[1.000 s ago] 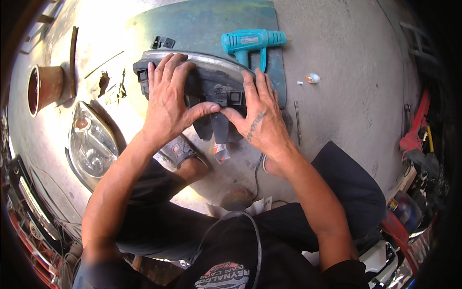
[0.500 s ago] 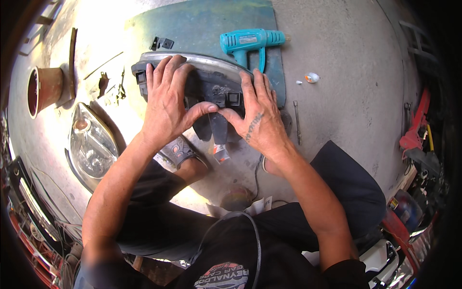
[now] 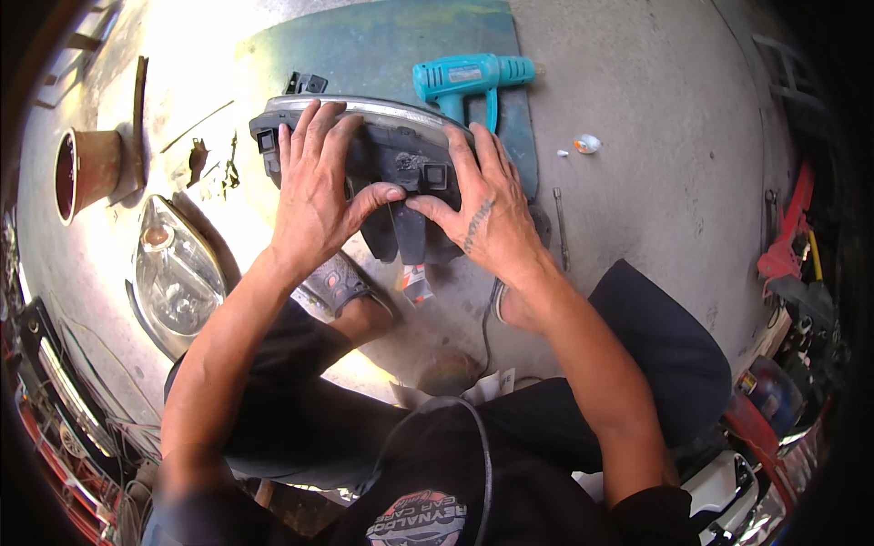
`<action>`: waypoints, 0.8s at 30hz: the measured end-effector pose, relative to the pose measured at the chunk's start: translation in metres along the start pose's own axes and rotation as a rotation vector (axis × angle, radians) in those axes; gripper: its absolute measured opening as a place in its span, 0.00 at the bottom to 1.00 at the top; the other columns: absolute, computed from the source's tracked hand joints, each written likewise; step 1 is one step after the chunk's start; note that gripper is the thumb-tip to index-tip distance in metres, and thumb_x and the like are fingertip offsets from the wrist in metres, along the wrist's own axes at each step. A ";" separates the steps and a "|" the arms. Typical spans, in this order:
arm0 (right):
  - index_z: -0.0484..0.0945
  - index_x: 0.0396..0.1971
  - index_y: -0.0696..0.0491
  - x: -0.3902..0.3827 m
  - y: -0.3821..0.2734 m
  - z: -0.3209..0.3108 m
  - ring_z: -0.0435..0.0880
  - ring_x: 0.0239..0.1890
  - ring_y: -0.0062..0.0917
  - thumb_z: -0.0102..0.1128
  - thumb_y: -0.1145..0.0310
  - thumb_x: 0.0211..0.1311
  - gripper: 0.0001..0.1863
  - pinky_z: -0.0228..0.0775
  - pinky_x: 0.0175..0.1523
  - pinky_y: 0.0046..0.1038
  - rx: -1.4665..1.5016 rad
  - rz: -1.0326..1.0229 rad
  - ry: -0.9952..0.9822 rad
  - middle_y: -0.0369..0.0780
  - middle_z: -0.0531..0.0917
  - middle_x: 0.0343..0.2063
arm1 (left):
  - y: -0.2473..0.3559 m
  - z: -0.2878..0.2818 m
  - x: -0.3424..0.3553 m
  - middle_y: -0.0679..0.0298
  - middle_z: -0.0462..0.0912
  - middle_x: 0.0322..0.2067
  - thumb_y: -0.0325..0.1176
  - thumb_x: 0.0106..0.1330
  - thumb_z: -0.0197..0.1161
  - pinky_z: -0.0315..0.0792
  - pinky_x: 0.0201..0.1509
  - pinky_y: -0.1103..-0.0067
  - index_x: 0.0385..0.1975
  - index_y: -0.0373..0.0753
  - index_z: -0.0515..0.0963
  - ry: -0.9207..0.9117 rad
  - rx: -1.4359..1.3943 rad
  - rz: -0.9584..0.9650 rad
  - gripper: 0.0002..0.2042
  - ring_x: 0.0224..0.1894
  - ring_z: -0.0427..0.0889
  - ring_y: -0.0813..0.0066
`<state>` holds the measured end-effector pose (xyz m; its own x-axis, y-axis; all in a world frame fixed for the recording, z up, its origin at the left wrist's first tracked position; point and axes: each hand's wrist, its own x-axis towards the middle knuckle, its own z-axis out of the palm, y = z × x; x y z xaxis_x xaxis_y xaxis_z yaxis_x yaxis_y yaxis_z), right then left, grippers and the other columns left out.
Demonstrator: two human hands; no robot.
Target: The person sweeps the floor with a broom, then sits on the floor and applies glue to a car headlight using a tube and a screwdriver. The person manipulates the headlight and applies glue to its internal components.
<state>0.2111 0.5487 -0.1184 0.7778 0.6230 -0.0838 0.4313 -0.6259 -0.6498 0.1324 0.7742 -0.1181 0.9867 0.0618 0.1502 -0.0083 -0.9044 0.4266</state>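
Observation:
A car headlight with a black housing lies between my hands, its pale lens rim along the far side. My left hand grips its left part, fingers over the far edge and thumb on the near side. On the right part my right hand does the same, the two thumbs almost meeting at the middle. The fingers hide parts of the housing. Just beyond, a teal heat gun rests on a greenish sheet. A small black bracket sits past the headlight's far left edge.
A second headlight with a clear lens lies on the floor at left, below a brown bucket. A metal rod tool and a small white-and-orange container lie at right. A red metal stand is farther right.
The headlight and both hands have shifted very slightly left and away from me. The grip of both hands stays the same.

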 end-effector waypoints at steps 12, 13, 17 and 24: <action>0.60 0.81 0.45 0.004 0.041 -0.025 0.66 0.79 0.49 0.81 0.66 0.54 0.54 0.65 0.79 0.45 0.270 0.061 -0.168 0.51 0.67 0.77 | 0.063 0.023 -0.068 0.36 0.82 0.56 0.44 0.69 0.76 0.77 0.60 0.62 0.67 0.21 0.68 -0.162 -0.612 -0.589 0.37 0.56 0.84 0.52; 0.60 0.81 0.46 0.003 0.042 -0.024 0.66 0.79 0.48 0.81 0.65 0.54 0.54 0.65 0.79 0.45 0.296 0.081 -0.155 0.52 0.69 0.76 | 0.070 0.032 -0.071 0.37 0.83 0.54 0.45 0.69 0.76 0.78 0.58 0.63 0.68 0.20 0.67 -0.108 -0.515 -0.547 0.39 0.53 0.85 0.54; 0.60 0.81 0.50 0.006 0.048 -0.023 0.69 0.77 0.48 0.77 0.62 0.57 0.52 0.65 0.78 0.42 0.270 0.072 -0.129 0.53 0.71 0.74 | 0.083 0.032 -0.058 0.44 0.89 0.41 0.41 0.67 0.77 0.80 0.48 0.70 0.67 0.19 0.70 -0.110 -0.688 -0.707 0.37 0.40 0.87 0.64; 0.63 0.79 0.52 0.013 0.033 -0.014 0.78 0.67 0.52 0.74 0.63 0.58 0.48 0.71 0.71 0.42 0.169 -0.003 -0.045 0.55 0.77 0.66 | 0.068 0.029 -0.060 0.51 0.88 0.33 0.39 0.69 0.74 0.79 0.40 0.73 0.65 0.15 0.70 -0.050 -0.723 -0.723 0.36 0.32 0.84 0.72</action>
<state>0.2413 0.5296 -0.1304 0.7540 0.6471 -0.1129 0.3475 -0.5388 -0.7675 0.0776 0.6968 -0.1238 0.7998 0.4590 -0.3868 0.5120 -0.1854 0.8387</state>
